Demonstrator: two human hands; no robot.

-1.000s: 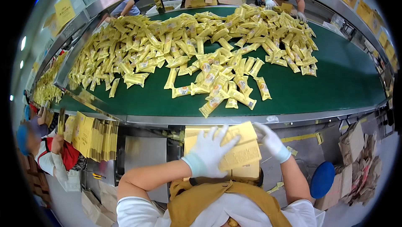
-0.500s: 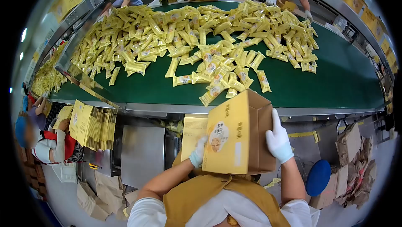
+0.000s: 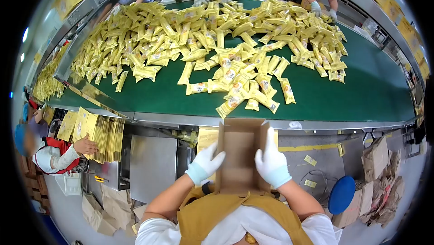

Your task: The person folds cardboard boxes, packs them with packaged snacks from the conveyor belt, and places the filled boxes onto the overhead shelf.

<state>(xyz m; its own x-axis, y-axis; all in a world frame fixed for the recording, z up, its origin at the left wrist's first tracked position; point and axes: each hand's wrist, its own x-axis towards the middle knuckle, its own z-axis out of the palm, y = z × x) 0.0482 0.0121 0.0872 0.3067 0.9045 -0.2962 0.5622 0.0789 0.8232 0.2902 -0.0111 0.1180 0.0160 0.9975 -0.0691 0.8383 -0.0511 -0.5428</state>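
An unfolded cardboard box point(image 3: 242, 154) stands in front of my chest with its plain brown inside facing up; nothing shows in it. Both my hands wear white gloves. My left hand point(image 3: 206, 161) presses on the box's left wall, and my right hand point(image 3: 272, 160) holds its right wall. Beyond the box, many yellow wrapped packets point(image 3: 239, 82) lie heaped on the green belt point(image 3: 370, 87). Part of a flat yellow carton point(image 3: 207, 135) shows behind the box at its left.
Folded yellow cartons point(image 3: 106, 139) stand in a row at the left, touched by a co-worker's hand point(image 3: 86, 145). Other people's gloved hands reach the heap's far side. A metal table point(image 3: 153, 168), a blue stool point(image 3: 342, 195) and brown paper bags point(image 3: 375, 159) are nearby.
A flat carton between my hands has become an open box, now turned with its opening up. My hands have moved to its two sides. The left co-worker's hand has moved onto the folded cartons.
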